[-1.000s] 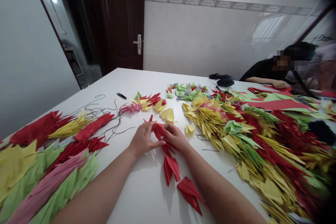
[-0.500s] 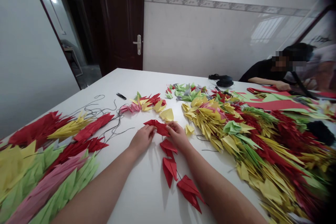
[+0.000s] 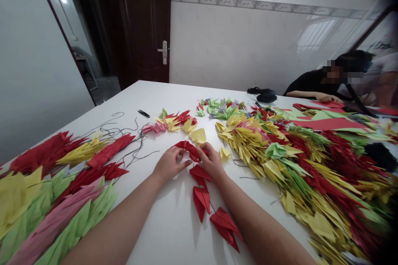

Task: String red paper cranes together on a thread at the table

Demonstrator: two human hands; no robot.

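Note:
A red folded paper piece is held between my two hands, just above the white table. My right hand pinches its right end between thumb and fingers. Bent fingers of my left hand hold its left end, while that thumb points away below the paper. Beneath my right hand, several red folded pieces hang or lie along a dark thread. Beyond my hands is a curved row of pink, yellow and red folded pieces. A loose yellow piece lies beside my right hand.
Bundles of folded paper lie at the left, near tangled black threads. Black thread snips lie farther back. A large heap of folded paper covers the right side. A co-worker leans over red and green sheets.
My left thumb has moved off the red paper and stretched out to the right. The paper now looks more bent. My right hand has barely moved.

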